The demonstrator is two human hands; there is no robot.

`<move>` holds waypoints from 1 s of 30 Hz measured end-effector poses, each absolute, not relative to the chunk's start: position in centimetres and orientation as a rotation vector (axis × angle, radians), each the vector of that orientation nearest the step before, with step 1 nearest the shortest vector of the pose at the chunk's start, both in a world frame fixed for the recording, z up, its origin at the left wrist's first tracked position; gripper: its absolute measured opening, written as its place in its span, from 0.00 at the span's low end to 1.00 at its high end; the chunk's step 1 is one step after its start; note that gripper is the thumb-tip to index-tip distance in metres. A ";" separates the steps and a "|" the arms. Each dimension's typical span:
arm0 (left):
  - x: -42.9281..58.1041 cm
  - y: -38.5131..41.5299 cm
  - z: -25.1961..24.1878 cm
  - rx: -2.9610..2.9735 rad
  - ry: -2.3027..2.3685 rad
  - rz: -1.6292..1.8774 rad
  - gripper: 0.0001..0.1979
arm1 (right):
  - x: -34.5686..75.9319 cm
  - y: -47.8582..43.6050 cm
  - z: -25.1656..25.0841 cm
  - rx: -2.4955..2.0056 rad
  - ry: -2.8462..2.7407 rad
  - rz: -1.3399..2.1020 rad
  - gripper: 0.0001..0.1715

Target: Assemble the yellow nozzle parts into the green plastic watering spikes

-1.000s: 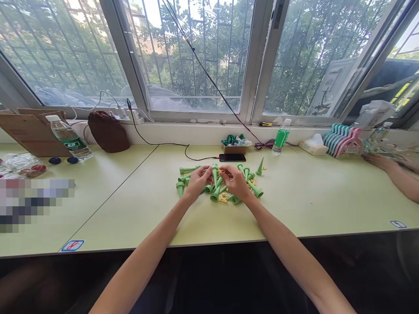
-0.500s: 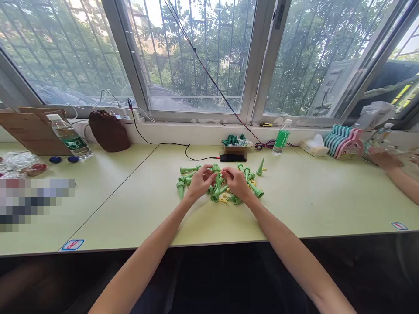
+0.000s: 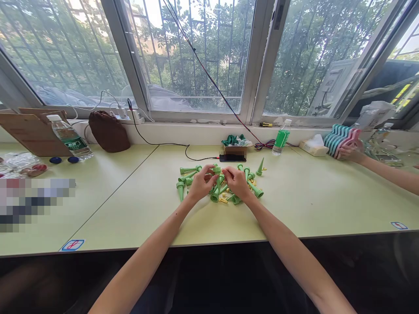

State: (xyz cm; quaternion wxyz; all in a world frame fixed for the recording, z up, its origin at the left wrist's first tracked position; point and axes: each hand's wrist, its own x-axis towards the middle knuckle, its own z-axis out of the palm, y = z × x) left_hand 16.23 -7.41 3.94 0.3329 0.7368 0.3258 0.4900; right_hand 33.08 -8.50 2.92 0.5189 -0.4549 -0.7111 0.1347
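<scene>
My left hand (image 3: 202, 183) is closed around the collar of a green plastic spike (image 3: 216, 169), held upright with its tapered end down. Close beside it, my right hand (image 3: 236, 181) has its fingertips pinched near the spike's collar; whatever is between them is too small to make out. Under and around both hands lies a pile of loose green plastic spikes (image 3: 255, 188). Small yellow plastic pieces (image 3: 223, 200) are scattered among them. One green spike (image 3: 260, 167) stands point up to the right of the pile.
Behind the pile lies a phone (image 3: 233, 158) on a cable, before a small cardboard box (image 3: 240, 150). A green-labelled bottle (image 3: 281, 138) and a tissue box (image 3: 313, 147) stand back right. Another person's hand (image 3: 348, 152) touches pink and blue hangers (image 3: 342, 140).
My hands stay nearly in place, with slight finger movement at the spike's collar. At the right, the other person's hand has moved left onto the hangers.
</scene>
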 end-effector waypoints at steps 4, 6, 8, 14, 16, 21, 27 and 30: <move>16.3 -7.3 4.0 1.829 0.834 1.269 0.18 | 32.9 -8.7 3.1 -1.068 -1.677 0.361 0.20; 16.3 -7.2 3.9 1.822 0.827 1.275 0.18 | 32.9 -8.7 3.1 -1.060 -1.673 0.364 0.19; 16.2 -7.2 3.9 1.842 0.821 1.279 0.17 | 32.9 -8.7 3.1 -1.066 -1.675 0.353 0.20; 16.2 -7.3 3.6 2.000 0.857 1.313 0.15 | 32.9 -8.6 3.0 -1.091 -1.680 0.315 0.22; 16.2 -7.3 3.5 2.083 0.871 1.327 0.13 | 32.9 -8.6 3.0 -1.110 -1.679 0.300 0.23; 16.3 -7.4 3.2 2.196 0.840 1.342 0.10 | 32.9 -8.6 3.1 -1.151 -1.662 0.238 0.24; 16.6 -7.8 3.6 2.003 0.816 1.340 0.17 | 32.8 -8.8 3.2 -1.162 -1.608 0.229 0.23; 16.6 -7.8 3.9 1.837 0.797 1.350 0.13 | 32.9 -9.1 3.4 -1.164 -1.574 0.211 0.22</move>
